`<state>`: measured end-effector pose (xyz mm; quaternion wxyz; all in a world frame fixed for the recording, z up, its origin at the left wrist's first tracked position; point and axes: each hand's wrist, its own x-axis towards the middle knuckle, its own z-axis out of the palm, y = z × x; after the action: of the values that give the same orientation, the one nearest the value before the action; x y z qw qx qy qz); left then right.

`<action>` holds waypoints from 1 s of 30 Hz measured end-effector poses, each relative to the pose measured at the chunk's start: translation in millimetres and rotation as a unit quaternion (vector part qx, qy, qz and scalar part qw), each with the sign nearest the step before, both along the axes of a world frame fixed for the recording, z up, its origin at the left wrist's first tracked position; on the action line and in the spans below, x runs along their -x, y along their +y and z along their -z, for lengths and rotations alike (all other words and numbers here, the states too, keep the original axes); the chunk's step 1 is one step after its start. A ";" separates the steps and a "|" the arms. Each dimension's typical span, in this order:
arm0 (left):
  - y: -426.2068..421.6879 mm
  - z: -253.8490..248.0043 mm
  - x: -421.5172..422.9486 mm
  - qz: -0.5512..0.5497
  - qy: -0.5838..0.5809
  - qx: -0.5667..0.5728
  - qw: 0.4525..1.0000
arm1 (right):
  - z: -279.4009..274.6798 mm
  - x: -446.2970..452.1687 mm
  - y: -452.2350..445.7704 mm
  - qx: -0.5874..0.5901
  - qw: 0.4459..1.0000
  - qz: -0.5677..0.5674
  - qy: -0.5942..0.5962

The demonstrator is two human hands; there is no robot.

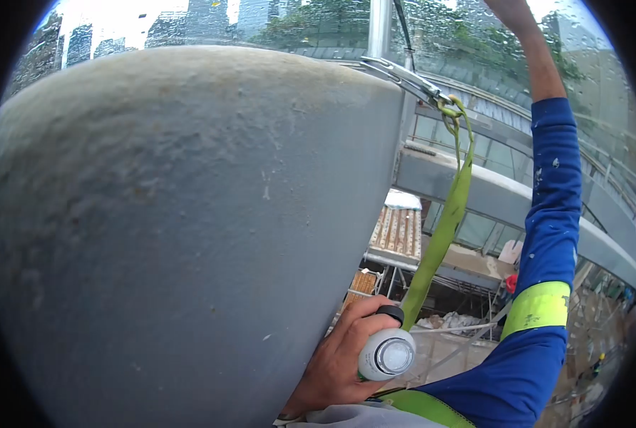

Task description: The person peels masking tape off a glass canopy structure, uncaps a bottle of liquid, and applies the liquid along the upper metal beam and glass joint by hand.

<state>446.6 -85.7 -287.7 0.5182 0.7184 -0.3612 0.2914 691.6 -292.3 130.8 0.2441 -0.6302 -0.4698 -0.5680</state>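
Observation:
My left hand is low in the middle, close against a big rounded grey painted surface. Its fingers are wrapped round a small whitish bottle, whose round, clear-looking end faces me. A black ring-like cap shows beside the fingers at the bottle's far side. My right hand is raised at the top edge, cut off by the frame, so its fingers are hidden. A yellow-green webbing strap runs from near the bottle up to a metal hook at the surface's far edge.
A metal post stands behind the hook. Wet glass or clear sheeting with droplets spans the back. Grey beams cross at the right. Far below lie scaffolding, boards and rubble; a person is small at the lower right.

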 end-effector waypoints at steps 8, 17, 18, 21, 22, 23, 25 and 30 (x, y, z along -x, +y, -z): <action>-3.6 -5.2 1.0 -0.085 -0.005 -0.043 0.995 | 119.1 -49.4 -129.0 -0.195 0.970 0.095 0.109; -10.6 -2.9 -2.0 -0.155 -0.017 -0.038 0.987 | 278.7 -176.9 -151.8 -0.201 0.901 0.016 0.384; -11.9 -1.9 -3.4 -0.160 -0.014 -0.039 0.986 | 283.2 -190.7 -151.3 -0.177 0.888 0.036 0.423; -13.5 1.4 -5.5 -0.172 -0.004 -0.013 0.985 | 294.9 -217.0 -155.4 -0.123 0.889 0.100 0.429; -14.5 0.8 -4.9 -0.183 0.002 -0.010 0.983 | 292.7 -209.7 -152.4 -0.113 0.888 0.092 0.435; -16.3 0.3 -4.8 -0.185 0.011 -0.011 0.983 | 285.2 -201.6 -152.9 -0.068 0.877 0.175 0.442; -18.5 0.6 -4.2 -0.191 0.028 -0.012 0.981 | 287.4 -201.5 -156.6 -0.010 0.857 0.250 0.450; -24.8 1.4 -7.8 -0.220 0.041 -0.009 0.975 | 289.4 -203.1 -167.7 0.042 0.873 0.330 0.358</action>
<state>454.4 -110.5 -289.1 0.4495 0.7961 -0.1753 0.3653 894.6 -460.1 -158.6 0.1673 -0.9183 -0.1387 -0.3310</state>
